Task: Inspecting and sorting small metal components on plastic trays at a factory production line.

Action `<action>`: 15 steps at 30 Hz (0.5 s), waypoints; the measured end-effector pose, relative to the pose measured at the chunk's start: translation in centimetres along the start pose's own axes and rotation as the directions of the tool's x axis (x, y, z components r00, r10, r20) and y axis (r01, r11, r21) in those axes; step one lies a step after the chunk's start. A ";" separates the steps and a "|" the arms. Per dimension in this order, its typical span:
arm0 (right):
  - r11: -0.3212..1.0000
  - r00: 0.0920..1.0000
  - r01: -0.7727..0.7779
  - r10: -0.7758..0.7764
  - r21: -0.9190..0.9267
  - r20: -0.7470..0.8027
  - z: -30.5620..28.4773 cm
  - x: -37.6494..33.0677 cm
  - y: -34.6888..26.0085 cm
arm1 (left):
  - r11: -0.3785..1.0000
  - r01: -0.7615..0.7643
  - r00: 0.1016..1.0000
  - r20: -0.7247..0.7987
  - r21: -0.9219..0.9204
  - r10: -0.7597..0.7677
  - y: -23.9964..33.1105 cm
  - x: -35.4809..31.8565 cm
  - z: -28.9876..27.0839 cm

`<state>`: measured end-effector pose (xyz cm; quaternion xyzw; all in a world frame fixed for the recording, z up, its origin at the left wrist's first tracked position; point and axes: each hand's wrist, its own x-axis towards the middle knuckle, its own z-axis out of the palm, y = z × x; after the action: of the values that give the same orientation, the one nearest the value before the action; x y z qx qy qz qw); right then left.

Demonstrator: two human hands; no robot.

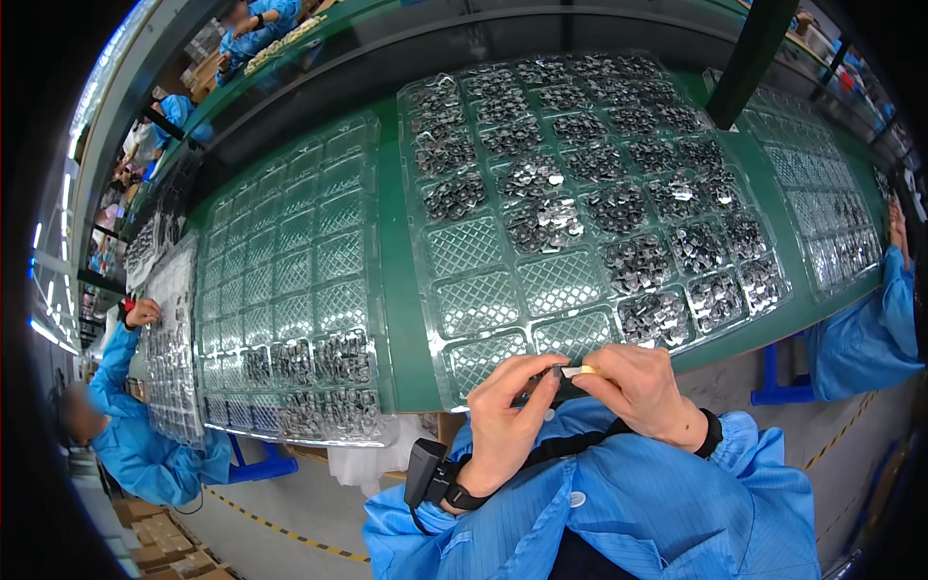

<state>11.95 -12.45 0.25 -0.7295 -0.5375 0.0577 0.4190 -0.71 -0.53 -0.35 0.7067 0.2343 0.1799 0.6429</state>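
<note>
Green table point(391, 290) spans the view, and everything sits relative to it. Clear tray point(541, 280) of small metal parts lies at its middle; a second clear tray point(290, 280) lies leftward. Off its near edge, the left hand point(507, 411) and right hand point(638, 387) meet, both pinched shut on a small dark piece point(564, 375) with a pale tip.

1 head-worn fisheye view, looking steeply down, close over green workbench point(396, 290), edges curved
</note>
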 end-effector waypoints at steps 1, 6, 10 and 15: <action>1.000 1.000 0.000 0.000 0.000 -0.001 0.0 0.0 0.0 | 1.000 -0.012 1.000 -0.002 0.015 0.012 0.0 0.0 0.0; 1.000 0.999 0.014 -0.014 -0.011 -0.035 0.2 0.1 0.1 | 0.996 -0.052 0.998 -0.015 0.072 0.053 0.2 0.1 0.2; 1.000 0.999 0.011 -0.012 -0.026 -0.036 0.4 0.1 0.3 | 0.992 -0.096 0.991 -0.082 0.080 0.103 0.1 0.3 0.3; 0.999 0.999 0.018 -0.019 -0.032 -0.043 0.6 0.3 0.4 | 0.990 -0.102 0.991 -0.079 0.096 0.110 0.1 0.5 0.2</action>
<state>12.05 -11.95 -0.30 -0.7321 -0.5359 0.0296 0.4195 -0.18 -0.46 -0.30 0.7389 0.2310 0.2324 0.5888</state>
